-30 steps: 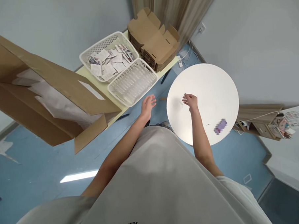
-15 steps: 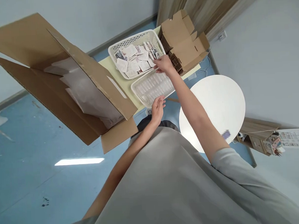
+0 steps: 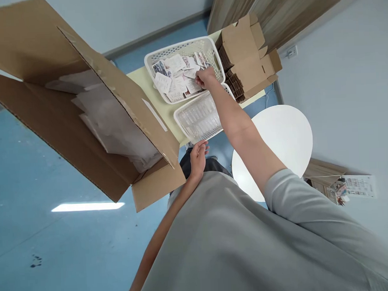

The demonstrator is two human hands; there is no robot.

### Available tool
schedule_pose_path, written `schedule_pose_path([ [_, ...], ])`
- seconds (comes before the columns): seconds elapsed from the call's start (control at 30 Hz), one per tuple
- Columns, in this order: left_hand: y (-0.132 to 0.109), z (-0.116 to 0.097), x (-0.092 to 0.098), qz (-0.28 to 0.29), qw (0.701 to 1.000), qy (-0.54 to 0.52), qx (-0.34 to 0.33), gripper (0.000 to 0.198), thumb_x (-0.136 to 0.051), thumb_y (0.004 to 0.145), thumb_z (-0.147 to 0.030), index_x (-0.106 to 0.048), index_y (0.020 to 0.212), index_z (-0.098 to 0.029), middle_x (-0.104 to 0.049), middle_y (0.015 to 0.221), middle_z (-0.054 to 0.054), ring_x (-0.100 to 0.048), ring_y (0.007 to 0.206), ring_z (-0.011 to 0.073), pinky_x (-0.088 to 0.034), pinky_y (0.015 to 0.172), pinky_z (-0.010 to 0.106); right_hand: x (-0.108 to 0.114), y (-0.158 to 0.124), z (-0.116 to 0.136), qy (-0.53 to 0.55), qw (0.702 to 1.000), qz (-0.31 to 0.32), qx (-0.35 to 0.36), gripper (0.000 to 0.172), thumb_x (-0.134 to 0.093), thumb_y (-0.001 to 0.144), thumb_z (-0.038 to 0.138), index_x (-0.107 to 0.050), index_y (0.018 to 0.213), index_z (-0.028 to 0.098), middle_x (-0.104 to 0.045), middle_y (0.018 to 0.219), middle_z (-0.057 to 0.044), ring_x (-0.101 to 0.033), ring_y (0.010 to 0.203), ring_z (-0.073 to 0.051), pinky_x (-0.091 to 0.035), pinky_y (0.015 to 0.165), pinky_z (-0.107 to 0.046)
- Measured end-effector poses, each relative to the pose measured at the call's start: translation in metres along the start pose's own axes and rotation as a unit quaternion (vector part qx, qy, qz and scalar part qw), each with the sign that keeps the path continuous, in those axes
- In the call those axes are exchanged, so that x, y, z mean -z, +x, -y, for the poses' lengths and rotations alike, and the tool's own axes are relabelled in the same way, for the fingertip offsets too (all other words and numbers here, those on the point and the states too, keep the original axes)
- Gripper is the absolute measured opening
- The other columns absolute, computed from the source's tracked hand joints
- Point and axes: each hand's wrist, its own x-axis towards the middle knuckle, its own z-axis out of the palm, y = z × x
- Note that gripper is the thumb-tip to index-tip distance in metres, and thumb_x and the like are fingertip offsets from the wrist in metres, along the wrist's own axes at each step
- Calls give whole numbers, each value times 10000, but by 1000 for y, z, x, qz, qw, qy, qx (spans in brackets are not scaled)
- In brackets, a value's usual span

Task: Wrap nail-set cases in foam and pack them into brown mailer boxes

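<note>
My right hand (image 3: pixel 205 77) reaches into the far white basket (image 3: pixel 180 47), fingers pinched on one of the several printed cards (image 3: pixel 174 77) lying in it. My left hand (image 3: pixel 198 156) hangs open below the near white basket (image 3: pixel 199 117), which holds clear plastic pieces, and touches nothing. Both baskets stand on a pale yellow table (image 3: pixel 162 105).
A large open cardboard box (image 3: pixel 73 103) with white packing inside fills the left. A stack of flat brown cartons (image 3: pixel 248 61) sits at the table's right end. A round white table (image 3: pixel 280 137) stands to the right. Blue floor lies below.
My right hand left the round white table and reached across the near basket into the far one, closing on a card. My left hand stayed low by the table edge.
</note>
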Motion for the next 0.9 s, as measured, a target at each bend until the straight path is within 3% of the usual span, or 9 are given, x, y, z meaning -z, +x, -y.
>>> schedule_pose_path([
  [0.13, 2, -6, -6, 14, 1000, 7, -16, 394, -743, 999, -580, -754, 1220, -253, -805, 1344, 132, -796, 1128, 264, -634, 1013, 437, 9, -35, 6, 39, 998, -50, -26, 316, -820, 977, 127, -584, 779, 199, -559, 591, 43, -588, 572, -117, -546, 569, -222],
  [0.23, 8, -13, -21, 29, 999, 10, -29, 422, -746, 997, -607, -741, 1231, -256, -790, 1349, 140, -792, 1152, 277, -631, 1028, 445, 35, -86, -6, 53, 996, -62, 29, 233, -662, 1064, 131, -597, 844, 172, -583, 630, 41, -591, 552, -81, -548, 623, -197],
  [0.3, 14, -20, -35, 35, 999, 0, -36, 475, -757, 990, -640, -718, 1265, -256, -770, 1381, 148, -785, 1202, 288, -625, 1057, 449, 60, -129, -28, 23, 992, -76, 102, 203, -641, 1085, 220, -623, 888, 176, -629, 687, 33, -629, 588, -89, -565, 672, -204],
  [0.4, 22, -31, -61, 55, 997, -27, -42, 532, -748, 995, -690, -688, 1295, -254, -734, 1464, 156, -772, 1279, 294, -616, 1098, 441, 102, -198, -81, -41, 963, -155, 218, 232, -654, 1089, 429, -667, 977, 227, -688, 767, 9, -737, 784, -176, -591, 749, -249],
  [0.5, 23, -37, -91, 107, 994, -12, -23, 588, -684, 1013, -764, -716, 1265, -234, -744, 1470, 168, -781, 1267, 312, -642, 1027, 426, 141, -264, -148, -118, 933, -208, 270, 313, -573, 1120, 534, -714, 1064, 260, -754, 910, -62, -755, 976, -249, -592, 808, -304],
  [0.6, 17, -28, -126, 164, 984, 60, 22, 693, -630, 983, -864, -768, 1159, -209, -809, 1317, 185, -806, 1139, 323, -650, 845, 390, 176, -322, -213, -206, 917, -211, 270, 435, -474, 1155, 569, -771, 1112, 254, -772, 961, -140, -744, 983, -277, -591, 848, -367],
  [0.7, 4, -5, -160, 222, 965, 131, 43, 618, -786, 891, -810, -776, 1031, -208, -833, 1125, 159, -802, 989, 288, -603, 728, 348, 200, -369, -269, -238, 911, -231, 245, 538, -367, 1180, 579, -799, 1184, 259, -783, 964, -165, -740, 945, -285, -592, 855, -414],
  [0.77, -7, 13, -181, 261, 950, 168, 43, 523, -888, 833, -702, -762, 969, -213, -816, 1027, 123, -786, 922, 257, -575, 702, 329, 209, -394, -302, -226, 913, -261, 218, 563, -337, 1183, 579, -807, 1215, 270, -789, 952, -160, -740, 919, -285, -595, 835, -423],
  [0.9, -33, 46, -216, 330, 918, 214, 46, 414, -910, 825, -582, -753, 935, -215, -771, 943, 84, -746, 853, 208, -546, 710, 312, 210, -430, -356, -192, 907, -341, 154, 546, -363, 1180, 549, -827, 1220, 265, -797, 925, -140, -752, 874, -269, -599, 797, -393],
])
